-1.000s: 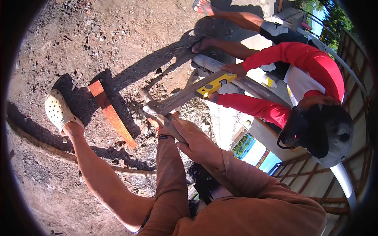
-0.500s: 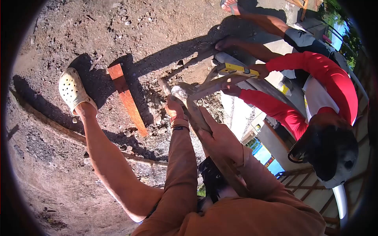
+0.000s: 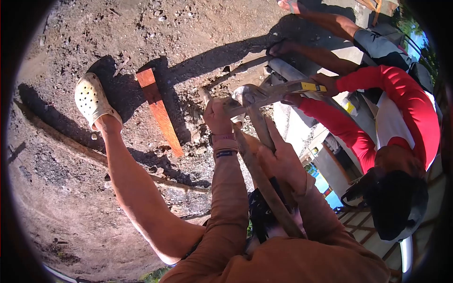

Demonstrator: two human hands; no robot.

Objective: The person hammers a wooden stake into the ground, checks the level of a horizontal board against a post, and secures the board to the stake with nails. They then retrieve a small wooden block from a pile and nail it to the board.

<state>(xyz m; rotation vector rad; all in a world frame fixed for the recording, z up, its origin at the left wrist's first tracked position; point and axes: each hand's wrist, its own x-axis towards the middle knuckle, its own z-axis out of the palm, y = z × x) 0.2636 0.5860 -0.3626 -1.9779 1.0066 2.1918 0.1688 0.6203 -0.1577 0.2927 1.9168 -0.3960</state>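
Note:
My left hand point(image 3: 218, 118) is closed around a thin wooden stick point(image 3: 262, 181) that slants down toward my body. Beside it, my right hand point(image 3: 285, 162) wraps round a second pole point(image 3: 258, 123), whose upper end meets a pale rounded knob point(image 3: 245, 95). From the knob a grey wooden piece runs right to a co-worker's hands. The co-worker point(image 3: 408, 108), in red sleeves and a dark cap, holds a yellow level point(image 3: 309, 87) along that piece. My right fingers are partly hidden by the poles.
A reddish board point(image 3: 160, 113) lies on the rough, stony ground left of my hands. My outstretched leg ends in a beige clog point(image 3: 94, 99). A long branch point(image 3: 66, 137) lies near it. Grey pipe point(image 3: 288, 70) and pale slabs are beyond the poles.
The knob and the level have shifted right in view, and the level now lies flatter against the wood. The two poles in my hands show more separately, and my left hand has turned more upright.

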